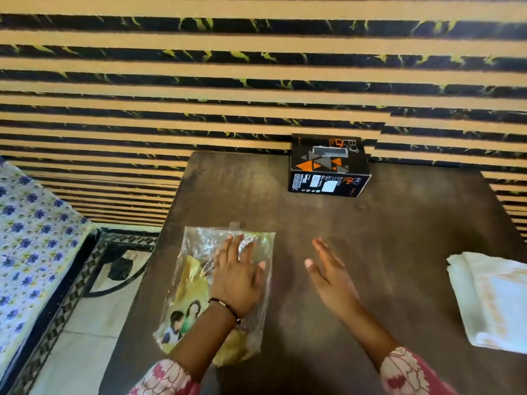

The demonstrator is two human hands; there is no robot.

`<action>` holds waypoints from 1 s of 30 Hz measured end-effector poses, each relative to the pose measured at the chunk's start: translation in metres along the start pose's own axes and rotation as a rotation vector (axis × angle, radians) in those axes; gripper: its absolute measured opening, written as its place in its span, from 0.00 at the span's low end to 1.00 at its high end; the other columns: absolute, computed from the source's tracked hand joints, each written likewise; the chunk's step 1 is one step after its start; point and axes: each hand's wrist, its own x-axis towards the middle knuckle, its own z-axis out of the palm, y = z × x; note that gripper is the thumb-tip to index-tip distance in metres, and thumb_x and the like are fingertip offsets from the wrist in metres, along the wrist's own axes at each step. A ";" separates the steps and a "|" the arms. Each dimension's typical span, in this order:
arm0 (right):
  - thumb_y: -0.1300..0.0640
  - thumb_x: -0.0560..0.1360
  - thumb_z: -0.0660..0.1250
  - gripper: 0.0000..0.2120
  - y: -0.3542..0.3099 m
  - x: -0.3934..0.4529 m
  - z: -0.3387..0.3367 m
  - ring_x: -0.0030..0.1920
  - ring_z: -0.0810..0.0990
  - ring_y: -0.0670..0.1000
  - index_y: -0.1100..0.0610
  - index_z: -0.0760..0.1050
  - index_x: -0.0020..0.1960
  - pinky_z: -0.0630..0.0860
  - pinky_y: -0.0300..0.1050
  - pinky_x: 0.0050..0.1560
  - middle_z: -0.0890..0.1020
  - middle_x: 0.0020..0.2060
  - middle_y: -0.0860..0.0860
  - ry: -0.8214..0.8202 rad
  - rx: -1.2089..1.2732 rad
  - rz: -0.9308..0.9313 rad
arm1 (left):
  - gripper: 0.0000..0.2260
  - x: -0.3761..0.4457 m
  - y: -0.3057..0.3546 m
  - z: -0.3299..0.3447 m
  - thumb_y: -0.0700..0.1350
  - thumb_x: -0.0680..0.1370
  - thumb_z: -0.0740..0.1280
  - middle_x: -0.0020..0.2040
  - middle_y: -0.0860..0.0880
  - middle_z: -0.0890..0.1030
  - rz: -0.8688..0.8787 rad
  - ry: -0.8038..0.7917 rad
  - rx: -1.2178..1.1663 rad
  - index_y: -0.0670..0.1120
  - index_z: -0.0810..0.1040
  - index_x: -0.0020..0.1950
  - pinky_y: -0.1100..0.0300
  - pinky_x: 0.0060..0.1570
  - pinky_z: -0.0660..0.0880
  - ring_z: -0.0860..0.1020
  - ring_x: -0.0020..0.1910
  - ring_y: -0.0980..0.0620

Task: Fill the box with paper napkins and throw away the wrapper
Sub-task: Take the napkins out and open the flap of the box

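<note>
On the dark table (pixel 385 238), the left hand (pixel 236 276) lies flat on the clear plastic wrapper (pixel 199 283), fingers straight and spread, pressing it down near the table's left edge. Right of the wrapper the right hand (pixel 332 276) hovers edge-on with fingers straight, grasping nothing, over bare tabletop. Further right of the wrapper, a stack of white paper napkins (pixel 493 302) sits at the right edge. Beyond the wrapper, across open tabletop, the black box (pixel 329 166) stands at the far edge by the striped wall (pixel 199 81).
</note>
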 end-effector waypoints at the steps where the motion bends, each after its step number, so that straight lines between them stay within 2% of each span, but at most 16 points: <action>1: 0.49 0.79 0.58 0.26 0.000 0.008 -0.015 0.75 0.55 0.47 0.54 0.58 0.74 0.50 0.35 0.68 0.60 0.75 0.50 0.021 0.041 0.039 | 0.31 0.012 0.012 0.000 0.61 0.73 0.46 0.72 0.41 0.64 0.005 0.010 -0.075 0.45 0.66 0.69 0.46 0.71 0.58 0.58 0.73 0.41; 3: 0.50 0.79 0.58 0.25 0.003 0.029 -0.046 0.74 0.59 0.50 0.54 0.59 0.74 0.54 0.38 0.68 0.62 0.74 0.52 0.077 0.123 0.126 | 0.28 0.044 0.038 0.002 0.59 0.76 0.52 0.73 0.41 0.62 -0.026 0.003 -0.263 0.43 0.63 0.71 0.53 0.70 0.58 0.58 0.74 0.44; 6: 0.48 0.78 0.59 0.26 0.013 0.069 -0.084 0.72 0.64 0.54 0.52 0.59 0.73 0.61 0.48 0.69 0.65 0.73 0.53 0.150 0.258 0.258 | 0.28 0.096 0.077 0.005 0.49 0.79 0.60 0.76 0.42 0.54 -0.111 -0.038 -0.480 0.41 0.54 0.74 0.57 0.72 0.51 0.52 0.76 0.47; 8: 0.47 0.77 0.60 0.27 0.023 0.097 -0.100 0.72 0.63 0.56 0.51 0.58 0.74 0.62 0.51 0.68 0.64 0.73 0.53 0.184 0.361 0.325 | 0.30 0.128 0.099 0.008 0.48 0.79 0.61 0.77 0.43 0.52 -0.177 -0.057 -0.558 0.41 0.50 0.75 0.56 0.73 0.49 0.50 0.76 0.47; 12: 0.47 0.78 0.58 0.30 0.040 0.151 -0.117 0.73 0.60 0.58 0.52 0.52 0.75 0.61 0.56 0.71 0.59 0.75 0.54 0.210 0.522 0.448 | 0.31 0.179 0.118 0.016 0.47 0.78 0.63 0.77 0.44 0.52 -0.309 -0.046 -0.596 0.43 0.51 0.75 0.50 0.73 0.56 0.57 0.74 0.44; 15: 0.51 0.78 0.57 0.26 0.049 0.180 -0.120 0.68 0.68 0.58 0.52 0.56 0.75 0.69 0.54 0.64 0.66 0.72 0.55 0.196 0.608 0.459 | 0.34 0.203 0.115 0.023 0.51 0.76 0.65 0.77 0.44 0.48 -0.336 -0.119 -0.519 0.44 0.50 0.75 0.44 0.72 0.59 0.56 0.74 0.42; 17: 0.51 0.77 0.57 0.23 0.052 0.193 -0.119 0.62 0.73 0.56 0.52 0.62 0.72 0.72 0.49 0.52 0.72 0.68 0.56 0.160 0.645 0.441 | 0.36 0.215 0.110 0.029 0.52 0.74 0.67 0.76 0.43 0.54 -0.350 -0.141 -0.508 0.45 0.51 0.74 0.41 0.70 0.62 0.59 0.73 0.41; 18: 0.52 0.77 0.57 0.22 0.053 0.196 -0.120 0.60 0.74 0.56 0.52 0.64 0.70 0.71 0.47 0.50 0.74 0.65 0.56 0.138 0.658 0.438 | 0.36 0.219 0.107 0.031 0.54 0.72 0.68 0.75 0.42 0.59 -0.357 -0.132 -0.526 0.46 0.53 0.73 0.40 0.68 0.64 0.62 0.72 0.40; 21: 0.54 0.77 0.57 0.19 0.056 0.188 -0.118 0.59 0.76 0.56 0.52 0.67 0.67 0.71 0.47 0.52 0.77 0.61 0.54 0.115 0.634 0.405 | 0.33 0.214 0.100 0.039 0.54 0.68 0.69 0.69 0.42 0.70 -0.353 -0.069 -0.558 0.48 0.61 0.69 0.39 0.66 0.66 0.66 0.69 0.40; 23: 0.57 0.77 0.56 0.19 0.057 0.171 -0.123 0.60 0.76 0.54 0.51 0.68 0.67 0.72 0.50 0.56 0.78 0.61 0.53 0.115 0.593 0.377 | 0.26 0.197 0.105 0.040 0.48 0.72 0.70 0.66 0.43 0.73 -0.332 -0.022 -0.544 0.48 0.65 0.67 0.39 0.66 0.66 0.69 0.67 0.41; 25: 0.61 0.77 0.56 0.20 0.058 0.149 -0.126 0.61 0.75 0.52 0.51 0.67 0.69 0.70 0.49 0.61 0.77 0.63 0.50 0.098 0.566 0.358 | 0.24 0.173 0.108 0.043 0.45 0.73 0.69 0.65 0.44 0.74 -0.330 0.009 -0.536 0.48 0.65 0.66 0.40 0.66 0.67 0.70 0.66 0.42; 27: 0.62 0.78 0.56 0.21 0.059 0.123 -0.128 0.64 0.72 0.50 0.52 0.65 0.71 0.67 0.47 0.63 0.73 0.65 0.49 0.086 0.539 0.364 | 0.27 0.147 0.111 0.048 0.48 0.72 0.69 0.66 0.43 0.72 -0.331 0.018 -0.530 0.47 0.62 0.68 0.41 0.67 0.65 0.68 0.68 0.42; 30: 0.62 0.79 0.57 0.22 0.061 0.078 -0.130 0.61 0.70 0.46 0.52 0.63 0.71 0.65 0.43 0.62 0.72 0.66 0.50 0.105 0.588 0.364 | 0.36 0.105 0.118 0.052 0.56 0.68 0.66 0.70 0.43 0.67 -0.337 -0.018 -0.493 0.45 0.58 0.71 0.41 0.68 0.64 0.63 0.70 0.42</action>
